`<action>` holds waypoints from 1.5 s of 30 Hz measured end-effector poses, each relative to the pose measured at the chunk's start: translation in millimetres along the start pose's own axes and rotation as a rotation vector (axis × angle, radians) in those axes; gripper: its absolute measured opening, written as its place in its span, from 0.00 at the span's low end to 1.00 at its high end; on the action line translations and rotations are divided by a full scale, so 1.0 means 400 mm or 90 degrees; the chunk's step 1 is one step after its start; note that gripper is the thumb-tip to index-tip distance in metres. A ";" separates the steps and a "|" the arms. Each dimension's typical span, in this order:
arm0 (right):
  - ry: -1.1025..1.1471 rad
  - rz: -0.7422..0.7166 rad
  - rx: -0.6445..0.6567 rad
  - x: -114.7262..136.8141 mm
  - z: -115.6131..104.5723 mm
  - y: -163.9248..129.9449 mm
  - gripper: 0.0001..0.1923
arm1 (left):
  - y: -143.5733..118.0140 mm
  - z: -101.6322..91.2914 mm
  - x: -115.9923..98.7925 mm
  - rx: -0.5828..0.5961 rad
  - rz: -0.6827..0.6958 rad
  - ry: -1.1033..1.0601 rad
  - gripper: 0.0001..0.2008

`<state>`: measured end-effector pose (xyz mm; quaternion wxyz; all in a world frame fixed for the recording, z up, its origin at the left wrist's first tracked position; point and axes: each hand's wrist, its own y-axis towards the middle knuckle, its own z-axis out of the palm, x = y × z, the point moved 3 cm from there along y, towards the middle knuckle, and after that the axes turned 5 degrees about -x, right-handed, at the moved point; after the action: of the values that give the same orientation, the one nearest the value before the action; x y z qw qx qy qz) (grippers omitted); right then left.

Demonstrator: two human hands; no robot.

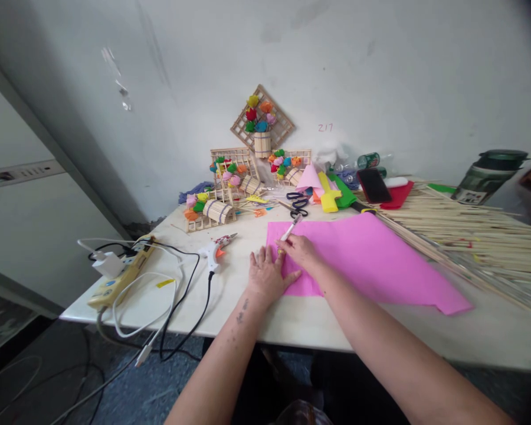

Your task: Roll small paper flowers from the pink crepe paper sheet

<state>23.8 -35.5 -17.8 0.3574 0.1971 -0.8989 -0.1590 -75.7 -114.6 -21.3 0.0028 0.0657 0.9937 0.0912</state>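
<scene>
Fingers of the left hand (268,273) lie spread, pressing flat the near-left corner of the pink paper (371,260) on the table (292,321) — right hand (298,248) pinches a pen (291,229), tip on the sheet. Firm, even pressure should stop the paper creeping — 1 steady stroke.

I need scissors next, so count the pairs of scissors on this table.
1. The scissors, black-handled, lie just beyond the far edge of the pink paper, near the folded coloured sheets. More could be hidden under the clutter by the wall.
</scene>
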 end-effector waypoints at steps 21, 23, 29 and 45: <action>-0.082 -0.060 0.017 0.013 0.016 0.005 0.19 | -0.002 -0.005 -0.005 0.009 -0.005 0.000 0.40; -0.084 -0.066 0.016 0.014 0.017 0.005 0.19 | -0.001 -0.003 -0.004 0.008 -0.005 -0.001 0.40; -0.064 -0.055 0.031 0.018 0.015 0.004 0.18 | 0.002 0.003 -0.002 0.004 -0.004 -0.002 0.40; -0.014 -0.004 -0.003 0.009 0.013 0.010 0.17 | 0.004 0.007 0.002 0.008 -0.004 -0.006 0.37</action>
<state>17.0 -32.8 -17.5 0.3478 0.1977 -0.9016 -0.1646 -76.3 -112.3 -23.7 0.0073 0.0630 0.9944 0.0849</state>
